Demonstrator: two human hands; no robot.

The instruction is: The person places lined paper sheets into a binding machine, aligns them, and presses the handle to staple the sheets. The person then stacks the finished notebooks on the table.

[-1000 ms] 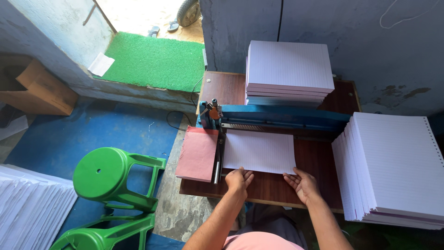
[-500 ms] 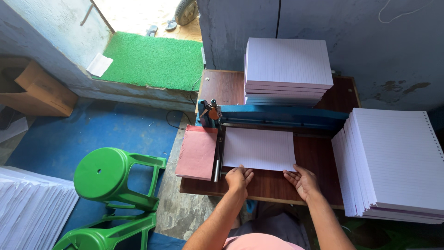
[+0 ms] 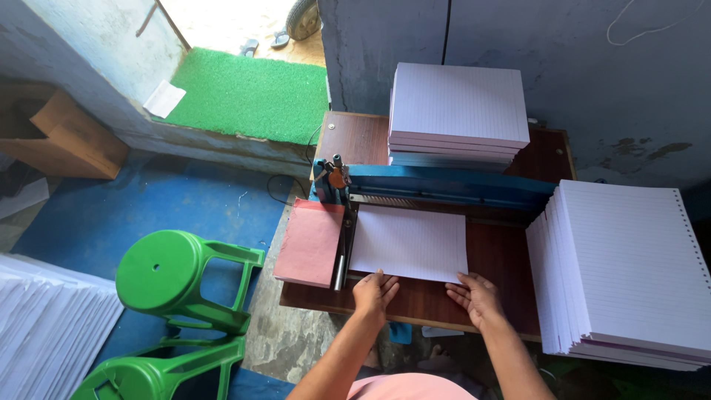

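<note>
A small stack of lined white sheets (image 3: 409,242) lies flat on the brown wooden table (image 3: 511,259), pushed up under the blue punching machine (image 3: 444,185). My left hand (image 3: 374,292) rests with fingers spread on the near left edge of the sheets. At the near right corner my right hand (image 3: 476,296) presses flat against the same stack. A black side guide (image 3: 342,248) runs along the sheets' left edge. A pink sheet (image 3: 311,241) lies left of that guide.
A tall pile of lined paper (image 3: 455,107) sits behind the machine. A fanned stack of punched sheets (image 3: 629,270) fills the right. Green plastic stools (image 3: 174,278) stand on the blue floor at left, with more white paper (image 3: 44,326) and a cardboard box (image 3: 63,133).
Both hands have stayed on the near edge of the sheets, shifting only slightly. The sheets sit in the same spot under the machine.
</note>
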